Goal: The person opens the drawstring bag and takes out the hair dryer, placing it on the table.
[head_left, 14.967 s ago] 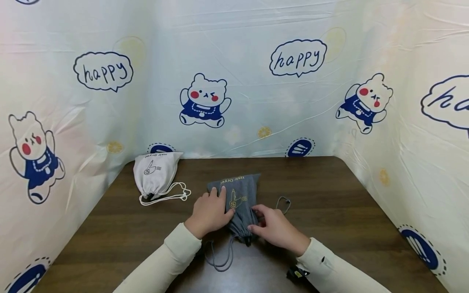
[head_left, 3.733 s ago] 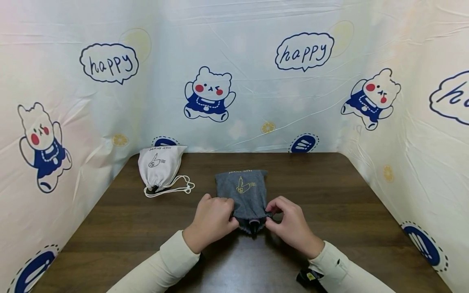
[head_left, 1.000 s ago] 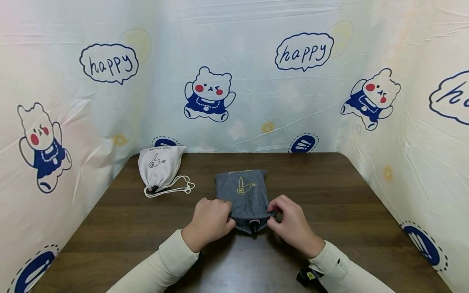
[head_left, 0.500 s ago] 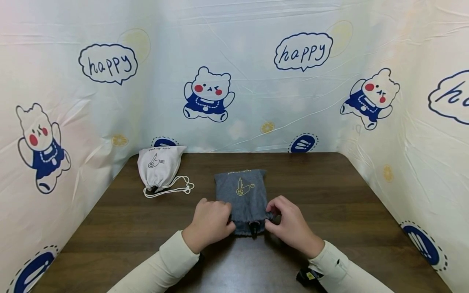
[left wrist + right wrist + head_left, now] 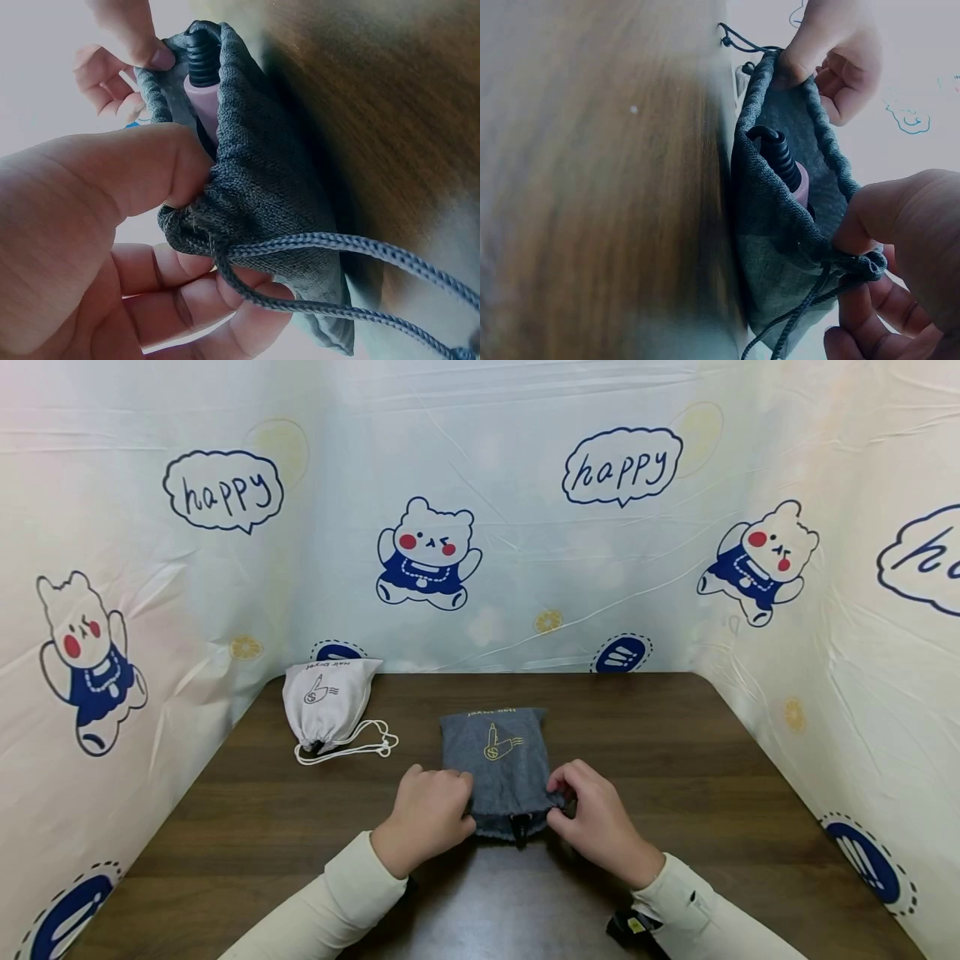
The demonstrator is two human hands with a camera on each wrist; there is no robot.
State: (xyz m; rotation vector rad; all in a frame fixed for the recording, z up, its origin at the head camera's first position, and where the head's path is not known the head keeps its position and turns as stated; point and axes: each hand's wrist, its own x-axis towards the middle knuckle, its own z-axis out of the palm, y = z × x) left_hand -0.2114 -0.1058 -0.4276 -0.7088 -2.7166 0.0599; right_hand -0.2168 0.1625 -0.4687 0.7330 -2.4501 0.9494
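Observation:
A dark grey drawstring bag (image 5: 495,756) with a yellow hair-dryer print lies at the table's middle, its mouth toward me and spread wide. My left hand (image 5: 426,814) pinches the left corner of the mouth, thumb inside. On the opposite corner my right hand (image 5: 596,822) does the same between thumb and fingers. Inside the bag, the left wrist view shows a pink hair-dryer handle end (image 5: 202,101) with a black ribbed cord sleeve (image 5: 203,56); the rest is hidden by cloth. Grey drawstrings (image 5: 337,247) hang from the corners.
A white drawstring bag (image 5: 326,702) with white cords (image 5: 363,743) lies at the back left of the brown wooden table (image 5: 637,727). Printed cloth (image 5: 510,543) surrounds the table behind and on both sides.
Fifteen seconds ago the bag's mouth was gathered, its cords drawn out and my left hand flat on it; since then it was spread wide. In the last second the mouth's edges shift slightly.

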